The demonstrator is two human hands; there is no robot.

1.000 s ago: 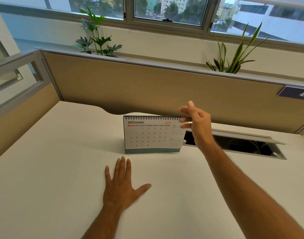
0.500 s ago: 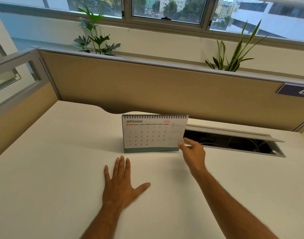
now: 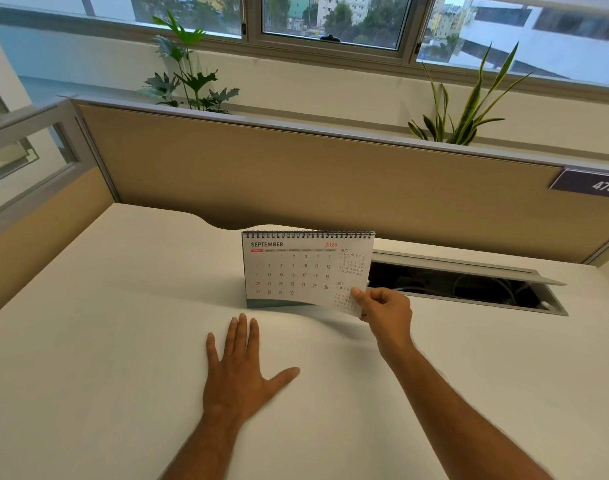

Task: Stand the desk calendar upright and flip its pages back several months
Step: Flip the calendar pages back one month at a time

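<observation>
The desk calendar (image 3: 296,271) stands upright on the white desk (image 3: 123,341), spiral binding on top, its front page reading SEPTEMBER 2026. My right hand (image 3: 386,311) pinches the lower right corner of that front page between thumb and fingers and has lifted the corner off the stand toward me. My left hand (image 3: 242,372) lies flat on the desk in front of the calendar, palm down, fingers spread, apart from it.
An open cable tray (image 3: 469,285) with a raised lid is sunk into the desk right of the calendar. A tan partition (image 3: 296,174) closes the back, with a "473" label (image 3: 594,184). Two plants (image 3: 189,74) stand behind it.
My right hand dropped from the calendar's top right edge to its lower right corner, then took hold of the September page and lifted the corner. The left hand stayed flat.
</observation>
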